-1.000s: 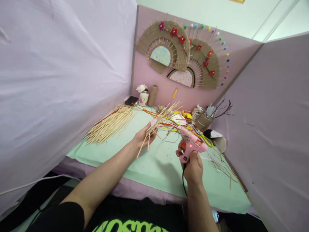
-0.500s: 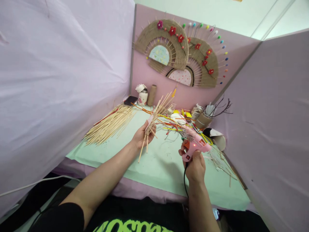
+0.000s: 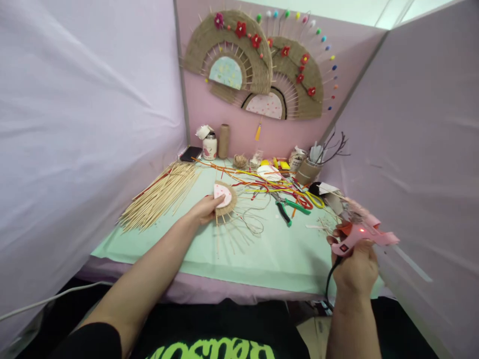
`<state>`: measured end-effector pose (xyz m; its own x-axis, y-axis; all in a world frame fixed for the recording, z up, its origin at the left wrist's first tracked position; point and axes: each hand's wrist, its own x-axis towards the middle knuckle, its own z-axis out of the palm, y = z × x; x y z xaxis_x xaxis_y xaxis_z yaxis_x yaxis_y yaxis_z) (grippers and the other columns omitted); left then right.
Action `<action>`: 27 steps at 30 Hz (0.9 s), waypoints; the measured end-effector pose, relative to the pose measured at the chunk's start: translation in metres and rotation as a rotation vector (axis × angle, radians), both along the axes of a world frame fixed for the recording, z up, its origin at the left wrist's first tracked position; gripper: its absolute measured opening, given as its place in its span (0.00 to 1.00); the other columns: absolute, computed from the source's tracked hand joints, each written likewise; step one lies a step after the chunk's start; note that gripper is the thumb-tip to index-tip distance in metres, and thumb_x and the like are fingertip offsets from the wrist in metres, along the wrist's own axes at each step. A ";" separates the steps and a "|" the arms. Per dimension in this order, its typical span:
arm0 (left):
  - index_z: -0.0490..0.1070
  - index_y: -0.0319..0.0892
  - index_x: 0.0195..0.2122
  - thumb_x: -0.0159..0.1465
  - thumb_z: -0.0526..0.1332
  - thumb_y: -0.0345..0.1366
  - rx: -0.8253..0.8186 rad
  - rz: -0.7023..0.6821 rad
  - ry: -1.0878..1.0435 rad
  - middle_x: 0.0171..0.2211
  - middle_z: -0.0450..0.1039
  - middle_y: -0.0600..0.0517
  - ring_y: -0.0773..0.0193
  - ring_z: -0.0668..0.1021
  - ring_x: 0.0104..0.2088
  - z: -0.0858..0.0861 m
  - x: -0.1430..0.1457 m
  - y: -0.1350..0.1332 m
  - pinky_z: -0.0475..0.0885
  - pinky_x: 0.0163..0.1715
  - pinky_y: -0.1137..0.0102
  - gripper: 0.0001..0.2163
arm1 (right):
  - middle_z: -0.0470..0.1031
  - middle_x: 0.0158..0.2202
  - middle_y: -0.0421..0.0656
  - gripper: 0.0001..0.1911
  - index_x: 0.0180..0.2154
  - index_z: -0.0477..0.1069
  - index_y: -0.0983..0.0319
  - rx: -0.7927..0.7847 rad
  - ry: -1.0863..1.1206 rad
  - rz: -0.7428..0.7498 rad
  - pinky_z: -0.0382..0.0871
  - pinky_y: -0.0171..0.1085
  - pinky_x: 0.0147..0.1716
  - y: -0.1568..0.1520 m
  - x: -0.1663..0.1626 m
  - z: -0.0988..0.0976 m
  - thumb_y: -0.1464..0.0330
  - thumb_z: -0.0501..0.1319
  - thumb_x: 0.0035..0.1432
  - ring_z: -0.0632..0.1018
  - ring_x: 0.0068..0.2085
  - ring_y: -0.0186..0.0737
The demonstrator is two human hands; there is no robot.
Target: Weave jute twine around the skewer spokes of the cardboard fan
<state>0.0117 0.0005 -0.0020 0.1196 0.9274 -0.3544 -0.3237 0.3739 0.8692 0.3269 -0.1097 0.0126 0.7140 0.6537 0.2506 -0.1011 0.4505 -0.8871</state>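
Note:
A small half-round fan piece, pink card edged with woven twine and with thin sticks fanning out toward me, lies flat on the mint-green table mat. My left hand rests on its left edge, fingers pressed onto the card. My right hand is closed round the grip of a pink hot glue gun with a red light on. The gun is held at the right edge of the table, nozzle toward the right wall, its black cord hanging below.
A big pile of bamboo sticks lies at left. Coloured strips and wires, green-handled pliers, a twine spool, a jar and a cup of twigs crowd the back. Finished fans hang on the pink wall.
My left hand lowered the fan piece from mid-air onto the mat. My right hand swung the glue gun away to the right edge. The view shifted right.

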 end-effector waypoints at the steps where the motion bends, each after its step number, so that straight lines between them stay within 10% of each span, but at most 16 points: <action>1: 0.74 0.34 0.37 0.59 0.65 0.35 -0.009 -0.028 0.042 0.35 0.79 0.42 0.63 0.80 0.31 -0.001 -0.003 0.000 0.75 0.33 0.71 0.09 | 0.74 0.35 0.45 0.23 0.34 0.73 0.64 0.002 0.002 0.010 0.70 0.35 0.30 0.000 -0.001 -0.001 0.50 0.62 0.50 0.73 0.32 0.33; 6: 0.74 0.35 0.33 0.60 0.62 0.46 -0.033 -0.096 0.375 0.32 0.79 0.42 0.62 0.79 0.28 0.001 -0.020 0.002 0.73 0.30 0.70 0.16 | 0.75 0.40 0.48 0.24 0.37 0.73 0.64 -0.008 0.024 0.137 0.71 0.36 0.31 0.004 -0.017 -0.007 0.50 0.63 0.50 0.74 0.33 0.34; 12: 0.73 0.39 0.22 0.57 0.59 0.53 0.191 -0.127 1.375 0.23 0.75 0.42 0.52 0.78 0.31 0.030 -0.036 -0.008 0.67 0.31 0.66 0.20 | 0.76 0.41 0.49 0.25 0.39 0.74 0.63 -0.074 0.044 0.297 0.71 0.36 0.31 0.004 -0.035 -0.014 0.49 0.64 0.49 0.76 0.35 0.37; 18: 0.77 0.44 0.37 0.59 0.61 0.40 0.908 0.045 0.990 0.37 0.73 0.48 0.61 0.74 0.36 0.062 0.006 -0.033 0.68 0.37 0.69 0.09 | 0.77 0.39 0.49 0.25 0.40 0.75 0.62 -0.149 0.116 0.500 0.71 0.37 0.30 -0.005 -0.046 -0.011 0.49 0.65 0.48 0.76 0.35 0.39; 27: 0.76 0.43 0.41 0.60 0.63 0.35 1.349 -0.023 1.098 0.42 0.68 0.45 0.56 0.68 0.46 0.065 0.052 -0.040 0.64 0.49 0.60 0.09 | 0.78 0.40 0.51 0.26 0.37 0.77 0.63 -0.185 0.118 0.562 0.72 0.40 0.31 -0.009 -0.052 -0.013 0.48 0.66 0.46 0.77 0.37 0.43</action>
